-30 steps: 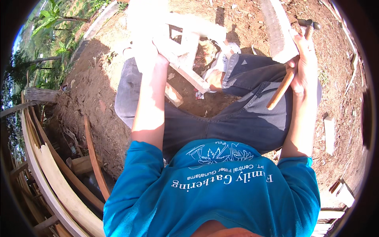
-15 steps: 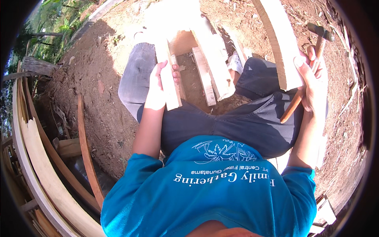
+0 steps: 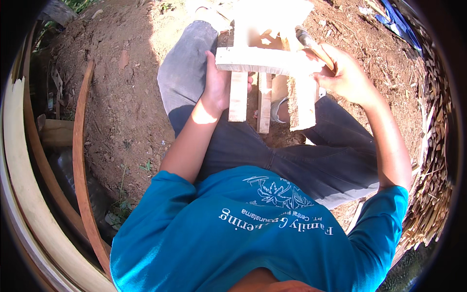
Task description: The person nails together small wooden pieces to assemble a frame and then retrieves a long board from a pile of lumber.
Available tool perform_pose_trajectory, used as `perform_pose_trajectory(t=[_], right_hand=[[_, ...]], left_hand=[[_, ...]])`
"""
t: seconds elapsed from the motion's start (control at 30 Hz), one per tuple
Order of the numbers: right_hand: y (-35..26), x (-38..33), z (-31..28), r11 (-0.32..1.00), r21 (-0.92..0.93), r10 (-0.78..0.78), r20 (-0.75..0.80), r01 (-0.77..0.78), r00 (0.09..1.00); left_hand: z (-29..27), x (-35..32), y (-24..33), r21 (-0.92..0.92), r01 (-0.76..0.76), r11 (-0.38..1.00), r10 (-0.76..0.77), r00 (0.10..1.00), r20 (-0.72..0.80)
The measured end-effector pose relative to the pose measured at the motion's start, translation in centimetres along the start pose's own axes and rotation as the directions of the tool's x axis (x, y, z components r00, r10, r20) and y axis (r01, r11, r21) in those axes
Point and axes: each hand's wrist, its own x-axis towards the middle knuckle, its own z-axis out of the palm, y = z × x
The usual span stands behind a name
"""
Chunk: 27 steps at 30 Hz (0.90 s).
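A short pale board (image 3: 260,60) lies crosswise over wooden pieces between my knees. Below it show a left slat (image 3: 238,100), a middle slat (image 3: 264,104) and a thicker, rough-edged right piece (image 3: 303,104). My left hand (image 3: 217,86) is closed round the left slat, fingertips showing past its far side and thumb against the board's left end. My right hand (image 3: 346,73) grips a hammer (image 3: 322,54) by its wooden handle, the head pointing up and left. Its fingers are close to the board's right end; glare hides whether they touch it.
Long bent planks (image 3: 36,180) and a reddish-brown strip (image 3: 81,126) lie at my left. A stack of thin sticks (image 3: 438,160) lines the right side, with a blue sheet (image 3: 401,24) at the far right. Bare soil (image 3: 121,107) surrounds my legs.
My right hand has moved left with the hammer. The board it held on the right now lies across the slats. My left hand has shifted slightly right and up.
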Motion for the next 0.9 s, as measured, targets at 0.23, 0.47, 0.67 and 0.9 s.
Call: perform_pose_trajectory(t=[0.23, 0.47, 0.67, 0.9], right_hand=[[3.6, 2.1, 0.0, 0.998, 0.043, 0.051, 0.063, -0.054, 0.997], [4.0, 2.2, 0.0, 0.993, -0.036, -0.111, 0.027, 0.112, 0.993], [6.4, 1.7, 0.8, 0.921, 0.005, -0.388, -0.077, 0.389, 0.919], [6.4, 1.2, 1.2, 0.942, 0.091, -0.316, -0.085, 0.323, 0.945]], left_hand=[[2.6, -2.0, 0.7, 0.032, -0.038, 0.999, 0.039, 0.999, -0.02], [4.6, -1.8, 1.5, 0.239, 0.115, 0.964, -0.029, 0.942, -0.333], [5.8, -2.0, 1.3, 0.262, 0.127, 0.957, -0.027, 0.935, -0.354], [6.1, -2.3, 1.3, 0.343, 0.125, 0.931, 0.018, 0.923, -0.384]])
